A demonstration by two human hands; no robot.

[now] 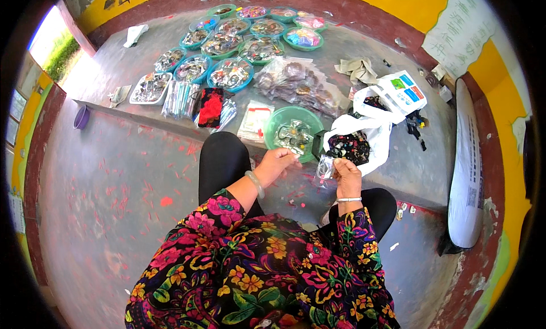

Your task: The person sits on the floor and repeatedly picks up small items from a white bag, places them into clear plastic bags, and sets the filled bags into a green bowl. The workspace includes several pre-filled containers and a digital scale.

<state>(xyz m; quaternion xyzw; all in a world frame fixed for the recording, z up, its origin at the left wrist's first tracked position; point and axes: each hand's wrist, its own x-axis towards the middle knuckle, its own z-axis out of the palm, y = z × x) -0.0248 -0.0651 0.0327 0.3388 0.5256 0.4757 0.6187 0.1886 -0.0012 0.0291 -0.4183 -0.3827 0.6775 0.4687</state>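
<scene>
My right hand [348, 178] pinches the edge of a small clear plastic bag [324, 171], which hangs beside its thumb with something pale inside. My left hand [278, 163] is a short way to the left, thumb and fingers drawn together. Whatever may be between those fingertips is too small to make out. Just beyond both hands, a green plastic basin [273, 117] holds several clear packets [293, 136]. To its right a white plastic bag [380, 149] lies open, full of small dark and coloured pieces [348, 148].
On the raised ledge, several basins [230, 74] of small goods stand beyond a pile of clear packets [296, 81]. Bundled packets [181, 100], a red and black cloth [211, 108] and a packet stack [255, 119] line its edge. A long white sack [467, 169] leans at right.
</scene>
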